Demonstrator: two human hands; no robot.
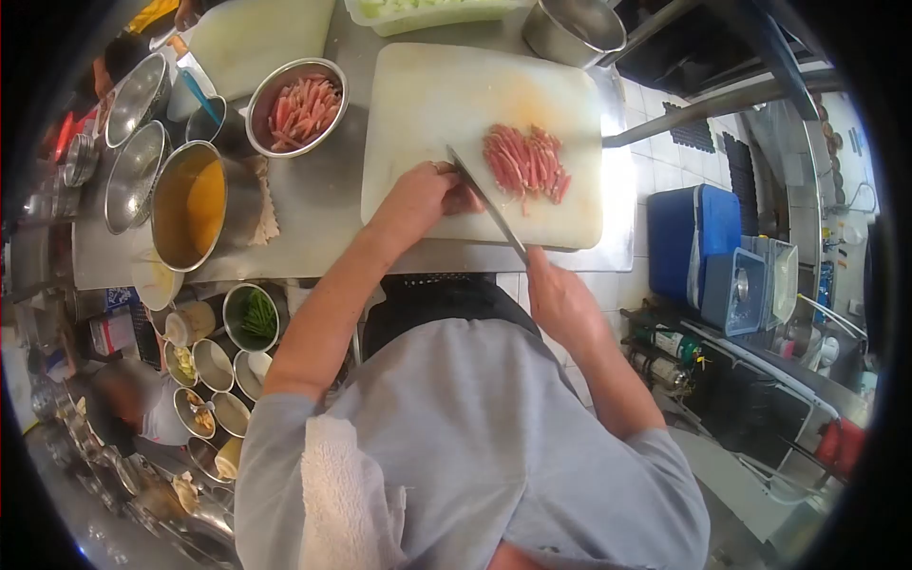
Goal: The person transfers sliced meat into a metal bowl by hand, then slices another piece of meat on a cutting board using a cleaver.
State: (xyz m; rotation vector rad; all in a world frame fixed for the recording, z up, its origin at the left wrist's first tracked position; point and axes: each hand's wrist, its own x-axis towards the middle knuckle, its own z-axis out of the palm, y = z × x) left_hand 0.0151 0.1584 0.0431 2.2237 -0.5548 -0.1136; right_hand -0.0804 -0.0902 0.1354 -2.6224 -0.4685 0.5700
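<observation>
A long kitchen knife (494, 210) lies slantwise over the white cutting board (418, 104), its handle wrapped in my right hand (560, 296) near the board's front edge. Close to the blade's left side, my left hand (418, 199) presses on a small piece of raw red meat (464, 200) with bent fingers, which partly cover it. Right of the blade, a pile of thin meat strips (525, 163) rests on the board. More cut strips fill a steel bowl (255, 119) left of the board.
Left on the steel table stand a pot with orange liquid (202, 204) and perforated bowls (139, 180). Another cutting board (256, 43) and a metal pot (575, 28) are at the back. A blue cooler (689, 237) stands right. A person (142, 399) is at lower left.
</observation>
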